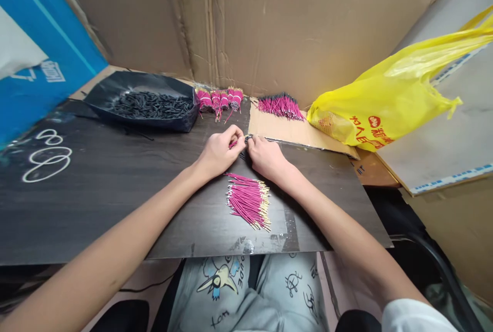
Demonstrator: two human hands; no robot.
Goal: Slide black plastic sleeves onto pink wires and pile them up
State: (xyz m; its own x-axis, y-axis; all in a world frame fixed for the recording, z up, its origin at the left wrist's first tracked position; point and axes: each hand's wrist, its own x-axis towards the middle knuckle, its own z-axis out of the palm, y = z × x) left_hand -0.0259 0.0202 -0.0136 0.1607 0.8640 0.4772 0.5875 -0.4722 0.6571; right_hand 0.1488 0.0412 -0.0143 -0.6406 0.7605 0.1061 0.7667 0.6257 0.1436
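Fingertips (238, 140) of left hand (219, 153) and right hand (266, 157) are pinching one thin pink wire (232, 143) between them, meeting close for fine control. It's sitting just beyond the loose pile of gold-tipped pink wires (248, 201), lying handy.

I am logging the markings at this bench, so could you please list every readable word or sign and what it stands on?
"tom": on the grey trousers.
"UDE": on the same trousers, its start hidden by a fold.
Red characters and a logo on the yellow bag: too blurred to read.
White lettering on the blue board: too blurred to read.
White drawn loops on the dark board: no word.
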